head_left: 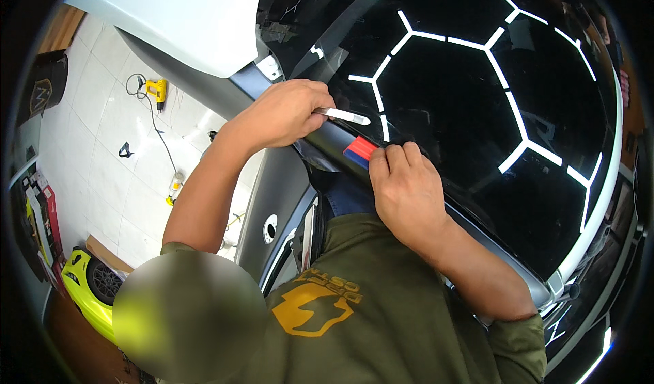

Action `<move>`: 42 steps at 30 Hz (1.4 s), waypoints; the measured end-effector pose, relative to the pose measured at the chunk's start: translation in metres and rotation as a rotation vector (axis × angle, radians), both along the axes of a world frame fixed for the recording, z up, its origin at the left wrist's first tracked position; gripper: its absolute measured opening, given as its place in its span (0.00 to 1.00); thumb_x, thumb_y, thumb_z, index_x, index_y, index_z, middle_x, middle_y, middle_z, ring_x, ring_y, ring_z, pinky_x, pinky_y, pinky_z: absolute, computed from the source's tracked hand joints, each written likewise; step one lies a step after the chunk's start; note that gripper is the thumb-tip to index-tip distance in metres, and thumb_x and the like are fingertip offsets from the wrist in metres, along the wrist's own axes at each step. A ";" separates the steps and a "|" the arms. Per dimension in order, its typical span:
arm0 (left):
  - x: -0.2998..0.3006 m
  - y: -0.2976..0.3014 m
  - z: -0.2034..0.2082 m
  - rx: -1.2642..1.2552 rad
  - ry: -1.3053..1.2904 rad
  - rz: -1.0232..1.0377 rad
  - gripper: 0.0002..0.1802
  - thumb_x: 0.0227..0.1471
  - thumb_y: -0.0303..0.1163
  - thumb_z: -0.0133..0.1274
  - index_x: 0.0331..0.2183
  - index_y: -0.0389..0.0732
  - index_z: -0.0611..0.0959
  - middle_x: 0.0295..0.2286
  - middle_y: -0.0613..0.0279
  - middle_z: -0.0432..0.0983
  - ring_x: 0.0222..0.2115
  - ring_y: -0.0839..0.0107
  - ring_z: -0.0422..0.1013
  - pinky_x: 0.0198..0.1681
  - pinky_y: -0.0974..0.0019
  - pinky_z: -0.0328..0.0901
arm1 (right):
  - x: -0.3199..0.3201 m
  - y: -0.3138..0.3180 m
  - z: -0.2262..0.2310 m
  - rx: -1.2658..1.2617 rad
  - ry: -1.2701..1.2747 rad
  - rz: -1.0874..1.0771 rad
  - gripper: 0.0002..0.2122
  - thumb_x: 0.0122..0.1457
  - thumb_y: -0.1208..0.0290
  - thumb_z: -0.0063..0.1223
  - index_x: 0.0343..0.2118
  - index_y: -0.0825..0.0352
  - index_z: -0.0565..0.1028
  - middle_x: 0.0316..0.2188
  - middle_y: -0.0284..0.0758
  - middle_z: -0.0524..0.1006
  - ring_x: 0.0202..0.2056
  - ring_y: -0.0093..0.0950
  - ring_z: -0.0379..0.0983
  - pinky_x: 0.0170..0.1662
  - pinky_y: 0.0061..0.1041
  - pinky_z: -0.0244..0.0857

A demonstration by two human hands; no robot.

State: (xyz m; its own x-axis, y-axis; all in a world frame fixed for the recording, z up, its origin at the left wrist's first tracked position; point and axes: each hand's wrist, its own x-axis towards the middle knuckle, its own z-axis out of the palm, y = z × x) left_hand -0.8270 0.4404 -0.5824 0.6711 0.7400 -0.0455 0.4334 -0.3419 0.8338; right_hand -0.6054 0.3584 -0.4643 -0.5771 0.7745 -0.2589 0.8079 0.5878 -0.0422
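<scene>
My left hand is closed around a slim silver cutter knife. Its rounded end points right over the edge of the glossy black windshield, and the blade is hidden. In my right hand I grip a red and blue squeegee between thumb and fingers. It lies at the border between the glass and the dark grey pillar, a short way right of and below the knife. Both hands are close to the pillar's upper part.
A white hood rises at the upper left, and a grey car door stands below the pillar. On the tiled floor lie a yellow heat gun, a cord and a small black clip. A lime-green car body sits lower left.
</scene>
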 end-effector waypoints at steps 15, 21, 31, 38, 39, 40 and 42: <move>-0.040 0.011 -0.010 0.012 0.234 0.102 0.06 0.49 0.24 0.56 0.33 0.36 0.81 0.33 0.54 0.75 0.37 0.52 0.73 0.40 0.53 0.68 | -0.039 0.027 -0.032 -0.039 0.005 0.013 0.14 0.49 0.71 0.56 0.36 0.74 0.79 0.30 0.39 0.76 0.35 0.33 0.71 0.34 0.27 0.69; -0.046 0.000 -0.019 -0.049 0.062 0.310 0.07 0.49 0.21 0.56 0.34 0.34 0.81 0.32 0.55 0.76 0.34 0.52 0.73 0.40 0.57 0.68 | -0.055 0.033 -0.044 -0.014 0.006 0.016 0.14 0.49 0.69 0.56 0.35 0.74 0.80 0.29 0.38 0.76 0.35 0.32 0.71 0.34 0.25 0.67; -0.039 0.011 -0.028 -0.247 0.095 0.435 0.11 0.54 0.25 0.55 0.41 0.34 0.84 0.30 0.48 0.78 0.31 0.52 0.74 0.38 0.57 0.68 | -0.090 0.051 -0.077 0.023 -0.023 0.011 0.09 0.48 0.71 0.57 0.31 0.70 0.79 0.27 0.36 0.75 0.33 0.31 0.72 0.31 0.24 0.68; -0.048 0.003 -0.033 -0.254 -0.058 0.471 0.14 0.56 0.22 0.56 0.45 0.35 0.83 0.35 0.50 0.79 0.34 0.56 0.73 0.41 0.60 0.68 | -0.096 0.058 -0.083 0.012 -0.023 -0.019 0.06 0.51 0.72 0.55 0.29 0.68 0.77 0.28 0.38 0.75 0.35 0.34 0.74 0.32 0.27 0.72; -0.048 0.002 -0.034 -0.282 -0.130 0.452 0.12 0.55 0.22 0.56 0.43 0.36 0.84 0.35 0.50 0.78 0.36 0.54 0.74 0.43 0.59 0.68 | -0.092 0.057 -0.077 -0.014 -0.013 -0.023 0.06 0.51 0.72 0.55 0.29 0.68 0.77 0.28 0.38 0.76 0.35 0.34 0.74 0.32 0.28 0.72; -0.047 0.001 -0.038 -0.203 -0.120 0.423 0.11 0.55 0.23 0.56 0.42 0.36 0.84 0.35 0.50 0.78 0.36 0.53 0.74 0.43 0.58 0.68 | -0.087 0.054 -0.070 -0.041 -0.003 -0.029 0.06 0.51 0.72 0.55 0.29 0.68 0.77 0.29 0.38 0.76 0.35 0.34 0.74 0.32 0.28 0.72; -0.043 0.002 -0.044 -0.054 -0.088 0.371 0.09 0.55 0.24 0.57 0.39 0.36 0.84 0.34 0.51 0.77 0.37 0.52 0.73 0.42 0.56 0.68 | -0.070 0.041 -0.054 -0.034 -0.060 -0.025 0.06 0.51 0.72 0.54 0.30 0.68 0.77 0.29 0.38 0.75 0.35 0.34 0.74 0.31 0.28 0.72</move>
State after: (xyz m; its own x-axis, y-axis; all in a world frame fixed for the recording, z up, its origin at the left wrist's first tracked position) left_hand -0.8695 0.4428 -0.6265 0.3617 0.9312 -0.0457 0.4457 -0.1297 0.8857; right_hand -0.6752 0.3993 -0.5179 -0.5405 0.7786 -0.3188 0.8239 0.5667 -0.0130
